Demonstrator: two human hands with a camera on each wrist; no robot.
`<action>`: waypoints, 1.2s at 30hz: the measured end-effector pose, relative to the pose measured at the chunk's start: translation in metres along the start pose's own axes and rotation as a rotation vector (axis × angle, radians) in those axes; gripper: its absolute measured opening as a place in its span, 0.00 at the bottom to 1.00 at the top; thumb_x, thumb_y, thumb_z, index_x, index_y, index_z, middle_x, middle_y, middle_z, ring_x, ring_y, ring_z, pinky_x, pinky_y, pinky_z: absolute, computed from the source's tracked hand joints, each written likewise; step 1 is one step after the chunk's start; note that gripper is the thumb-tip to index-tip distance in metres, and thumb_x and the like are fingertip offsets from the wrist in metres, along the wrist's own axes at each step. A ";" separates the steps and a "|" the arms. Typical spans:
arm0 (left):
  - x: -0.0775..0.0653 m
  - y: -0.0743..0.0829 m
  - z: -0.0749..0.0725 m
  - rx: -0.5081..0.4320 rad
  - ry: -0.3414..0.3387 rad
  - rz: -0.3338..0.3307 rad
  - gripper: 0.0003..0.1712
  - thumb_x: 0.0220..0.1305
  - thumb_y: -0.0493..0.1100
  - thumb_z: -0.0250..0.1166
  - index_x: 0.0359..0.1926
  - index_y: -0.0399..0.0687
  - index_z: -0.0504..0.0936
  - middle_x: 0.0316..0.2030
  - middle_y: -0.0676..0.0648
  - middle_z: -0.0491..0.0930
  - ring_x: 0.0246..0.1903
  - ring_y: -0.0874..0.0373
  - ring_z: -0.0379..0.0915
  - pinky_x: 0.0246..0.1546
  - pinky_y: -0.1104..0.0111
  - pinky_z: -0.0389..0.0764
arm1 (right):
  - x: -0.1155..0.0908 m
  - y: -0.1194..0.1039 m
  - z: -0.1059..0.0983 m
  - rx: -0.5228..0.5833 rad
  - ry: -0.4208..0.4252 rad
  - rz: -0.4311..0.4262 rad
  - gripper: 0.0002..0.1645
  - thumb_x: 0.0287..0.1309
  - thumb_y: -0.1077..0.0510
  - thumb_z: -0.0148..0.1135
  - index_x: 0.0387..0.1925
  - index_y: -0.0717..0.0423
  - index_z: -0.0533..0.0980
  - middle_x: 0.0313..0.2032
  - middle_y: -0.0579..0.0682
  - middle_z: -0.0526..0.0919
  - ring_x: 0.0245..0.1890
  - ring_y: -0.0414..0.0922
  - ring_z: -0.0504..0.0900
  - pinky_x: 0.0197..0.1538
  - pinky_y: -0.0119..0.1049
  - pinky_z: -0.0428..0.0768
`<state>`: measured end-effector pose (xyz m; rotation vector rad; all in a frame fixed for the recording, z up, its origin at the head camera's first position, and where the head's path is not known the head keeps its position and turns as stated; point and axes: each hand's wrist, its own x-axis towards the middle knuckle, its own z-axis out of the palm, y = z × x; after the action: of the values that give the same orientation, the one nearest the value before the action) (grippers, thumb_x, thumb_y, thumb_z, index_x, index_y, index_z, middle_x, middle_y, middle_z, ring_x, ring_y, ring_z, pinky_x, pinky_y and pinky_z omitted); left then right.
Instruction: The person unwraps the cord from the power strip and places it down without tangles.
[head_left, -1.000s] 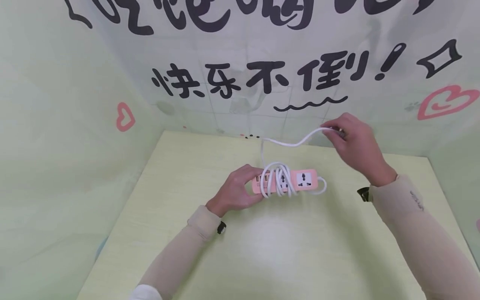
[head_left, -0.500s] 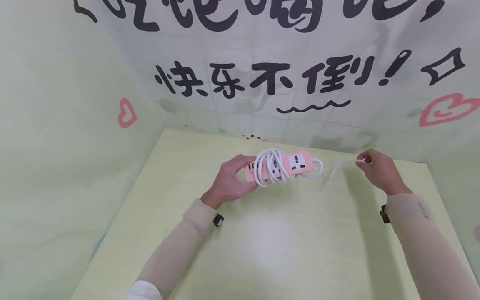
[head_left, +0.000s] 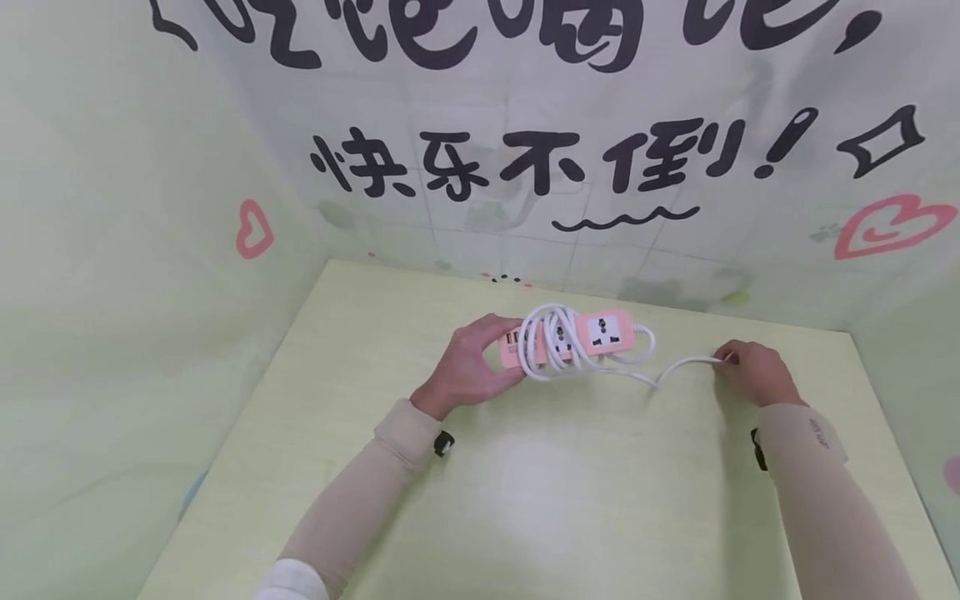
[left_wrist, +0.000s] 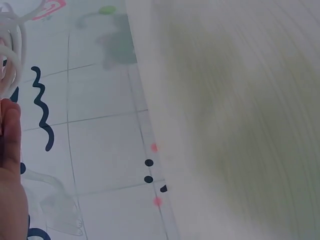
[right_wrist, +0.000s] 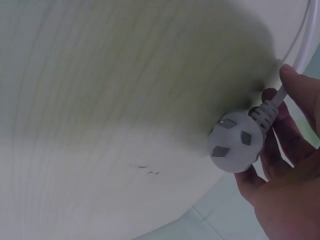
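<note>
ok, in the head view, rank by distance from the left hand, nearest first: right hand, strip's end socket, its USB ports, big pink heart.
1. USB ports: left end of the power strip, beside the left hand.
2. End socket: strip's right end.
3. Right hand: farther right, holding the cord.
4. Pink heart: far right, on the backdrop.

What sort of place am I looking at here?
Probably a small booth or partitioned corner, though I can't be certain: a pale wood-grain table has printed wall coverings on three sides, with large black lettering across the back.
</note>
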<state>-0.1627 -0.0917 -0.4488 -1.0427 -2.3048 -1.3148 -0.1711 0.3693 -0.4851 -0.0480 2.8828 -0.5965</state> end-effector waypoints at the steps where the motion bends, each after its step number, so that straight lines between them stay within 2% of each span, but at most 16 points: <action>1: 0.000 0.000 0.000 0.005 0.001 -0.003 0.30 0.51 0.39 0.77 0.57 0.42 0.83 0.50 0.44 0.87 0.50 0.52 0.83 0.54 0.64 0.85 | 0.000 0.001 0.001 0.001 0.001 0.004 0.13 0.67 0.58 0.60 0.48 0.63 0.80 0.40 0.67 0.85 0.34 0.54 0.80 0.35 0.38 0.74; 5: 0.000 -0.003 -0.001 0.030 -0.006 -0.016 0.29 0.52 0.41 0.76 0.58 0.42 0.83 0.50 0.44 0.87 0.51 0.52 0.83 0.56 0.63 0.84 | -0.001 -0.001 0.004 0.003 -0.019 0.002 0.16 0.68 0.59 0.59 0.49 0.67 0.79 0.43 0.69 0.84 0.40 0.60 0.81 0.40 0.51 0.79; 9: 0.000 -0.007 -0.001 0.050 -0.016 -0.060 0.29 0.53 0.42 0.76 0.58 0.43 0.83 0.51 0.44 0.87 0.52 0.51 0.83 0.57 0.60 0.84 | 0.001 -0.013 -0.001 -0.018 -0.101 -0.012 0.21 0.69 0.61 0.56 0.55 0.74 0.75 0.49 0.74 0.81 0.50 0.70 0.79 0.53 0.64 0.78; 11: 0.000 -0.008 -0.001 0.056 -0.022 -0.089 0.29 0.54 0.42 0.77 0.58 0.44 0.83 0.51 0.44 0.87 0.52 0.51 0.83 0.58 0.59 0.83 | 0.001 -0.025 -0.004 -0.043 -0.134 -0.022 0.23 0.70 0.62 0.53 0.58 0.76 0.72 0.54 0.77 0.78 0.55 0.73 0.75 0.58 0.67 0.75; 14: -0.001 -0.010 0.000 0.062 -0.029 -0.115 0.29 0.54 0.42 0.77 0.58 0.44 0.83 0.51 0.45 0.87 0.52 0.52 0.83 0.57 0.59 0.84 | -0.004 -0.056 -0.006 -0.046 -0.132 -0.085 0.25 0.71 0.62 0.49 0.62 0.78 0.70 0.59 0.78 0.75 0.61 0.75 0.71 0.64 0.69 0.70; 17: -0.001 -0.011 0.000 0.060 -0.028 -0.116 0.29 0.54 0.42 0.76 0.58 0.44 0.83 0.50 0.45 0.87 0.51 0.52 0.83 0.57 0.58 0.84 | -0.017 -0.098 -0.001 -0.003 -0.102 -0.201 0.23 0.72 0.62 0.48 0.60 0.74 0.74 0.59 0.74 0.77 0.62 0.73 0.73 0.66 0.68 0.71; 21: 0.002 -0.013 0.001 0.063 -0.012 -0.099 0.28 0.54 0.42 0.76 0.58 0.44 0.83 0.49 0.45 0.87 0.50 0.52 0.83 0.55 0.59 0.84 | -0.038 -0.149 0.013 0.086 -0.136 -0.362 0.20 0.76 0.60 0.47 0.58 0.67 0.78 0.56 0.65 0.84 0.58 0.63 0.82 0.62 0.61 0.78; 23: 0.003 -0.012 0.001 0.066 -0.008 -0.098 0.28 0.54 0.42 0.76 0.58 0.43 0.83 0.49 0.45 0.87 0.50 0.52 0.83 0.54 0.59 0.85 | -0.046 -0.167 0.020 0.172 -0.199 -0.380 0.21 0.78 0.57 0.44 0.59 0.62 0.78 0.53 0.59 0.87 0.49 0.57 0.85 0.54 0.52 0.83; 25: 0.004 -0.011 0.000 0.069 -0.006 -0.110 0.28 0.55 0.43 0.76 0.58 0.43 0.83 0.49 0.45 0.87 0.50 0.52 0.82 0.55 0.59 0.84 | -0.051 -0.181 0.024 0.274 -0.252 -0.381 0.22 0.80 0.54 0.42 0.59 0.57 0.78 0.48 0.54 0.89 0.46 0.51 0.85 0.52 0.46 0.81; 28: 0.005 -0.011 -0.001 0.071 -0.012 -0.134 0.28 0.56 0.44 0.76 0.58 0.44 0.83 0.50 0.45 0.86 0.52 0.52 0.82 0.57 0.58 0.84 | -0.054 -0.197 0.028 0.426 -0.299 -0.349 0.20 0.81 0.48 0.42 0.52 0.50 0.79 0.35 0.49 0.88 0.32 0.44 0.80 0.39 0.36 0.75; 30: 0.005 -0.011 -0.002 0.072 -0.019 -0.149 0.29 0.56 0.45 0.76 0.59 0.45 0.82 0.52 0.45 0.86 0.53 0.51 0.82 0.58 0.57 0.83 | -0.057 -0.204 0.028 0.449 -0.266 -0.375 0.16 0.80 0.48 0.45 0.48 0.49 0.79 0.27 0.46 0.82 0.27 0.40 0.77 0.35 0.33 0.75; 32: 0.004 -0.011 -0.002 0.076 -0.031 -0.166 0.29 0.56 0.46 0.76 0.60 0.46 0.82 0.53 0.45 0.86 0.54 0.51 0.82 0.58 0.56 0.83 | -0.061 -0.209 0.025 0.408 -0.195 -0.416 0.13 0.78 0.50 0.50 0.46 0.50 0.79 0.23 0.46 0.74 0.20 0.37 0.68 0.27 0.30 0.70; 33: 0.004 -0.011 -0.002 0.075 -0.037 -0.178 0.30 0.56 0.46 0.76 0.60 0.46 0.82 0.53 0.45 0.86 0.54 0.51 0.82 0.58 0.56 0.83 | -0.063 -0.212 0.022 0.369 -0.145 -0.446 0.11 0.77 0.52 0.52 0.46 0.51 0.79 0.22 0.45 0.72 0.19 0.36 0.67 0.26 0.30 0.70; 36: 0.003 -0.010 0.000 0.072 -0.065 -0.217 0.30 0.55 0.46 0.77 0.60 0.46 0.82 0.53 0.46 0.86 0.54 0.51 0.81 0.57 0.56 0.83 | -0.067 -0.215 0.010 0.195 0.061 -0.569 0.09 0.73 0.58 0.58 0.47 0.55 0.82 0.25 0.43 0.77 0.22 0.34 0.66 0.28 0.29 0.70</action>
<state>-0.1717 -0.0940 -0.4535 -0.8437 -2.5538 -1.2800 -0.1056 0.1728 -0.3961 -0.8521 2.8382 -0.9806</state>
